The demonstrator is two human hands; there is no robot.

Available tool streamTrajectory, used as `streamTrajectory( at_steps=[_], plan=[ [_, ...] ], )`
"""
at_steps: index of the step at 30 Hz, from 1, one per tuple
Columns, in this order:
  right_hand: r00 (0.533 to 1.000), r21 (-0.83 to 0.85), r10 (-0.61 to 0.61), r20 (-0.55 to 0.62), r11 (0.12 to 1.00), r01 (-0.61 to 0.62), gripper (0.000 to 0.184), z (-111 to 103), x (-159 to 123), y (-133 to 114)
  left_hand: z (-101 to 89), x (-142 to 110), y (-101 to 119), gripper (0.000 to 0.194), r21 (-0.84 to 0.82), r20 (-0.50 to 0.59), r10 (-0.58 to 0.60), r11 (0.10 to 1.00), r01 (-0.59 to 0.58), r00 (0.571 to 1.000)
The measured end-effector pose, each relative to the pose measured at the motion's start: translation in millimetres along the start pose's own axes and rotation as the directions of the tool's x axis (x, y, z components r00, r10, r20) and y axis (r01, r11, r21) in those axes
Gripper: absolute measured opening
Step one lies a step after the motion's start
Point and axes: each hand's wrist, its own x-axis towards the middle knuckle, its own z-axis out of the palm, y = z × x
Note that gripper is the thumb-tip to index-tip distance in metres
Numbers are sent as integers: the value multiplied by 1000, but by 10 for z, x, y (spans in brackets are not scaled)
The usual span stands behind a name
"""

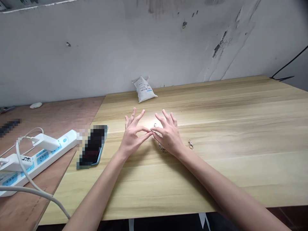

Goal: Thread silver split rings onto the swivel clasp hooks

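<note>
My left hand (133, 134) and my right hand (168, 133) meet over the middle of a light wooden table (228, 134). Each pinches, thumb against forefinger, a small silvery metal chain (154, 129) held between them; the other fingers fan out. More of the chain (162, 148) hangs below my right hand down to the tabletop. A small metal clasp (191, 144) lies loose on the table just right of my right wrist.
A phone in a blue case (92, 147) lies left of my left hand. A white power strip (36, 157) with plugs and cables rests on the darker table at left. A small white bag (143, 89) leans near the wall.
</note>
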Motion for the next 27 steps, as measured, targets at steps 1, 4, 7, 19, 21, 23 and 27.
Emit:
streamTrajectory(
  at_steps=[1,4,7,19,21,23,27],
  plan=[
    [1000,3,-1,-2,1000,1,16,6,-1,3,4,-2,2,8,1,6,3,1000,-3,1000],
    [1000,-2,-4,17,1000,4,16,30,-10,5,24,-13,4,9,17,10,1,1000,-1,1000],
    [998,-11,-26,61,1000,27,16,47,-18,-5,40,-24,9,9,32,-1,-19,999,19,1000],
    [991,28,-100,93,995,98,16,20,-29,26,-55,-21,-131,13,-92,63,-143,985,148,988],
    [991,40,-105,79,994,102,16,14,-33,25,-70,-19,-147,17,-151,113,-191,967,207,975],
    [992,57,-104,71,993,100,16,10,-38,24,-88,-10,-144,13,-201,158,-220,947,250,963],
    [994,129,-71,84,990,59,14,9,-51,48,-133,11,-153,11,-256,167,-224,930,262,960]
  ],
)
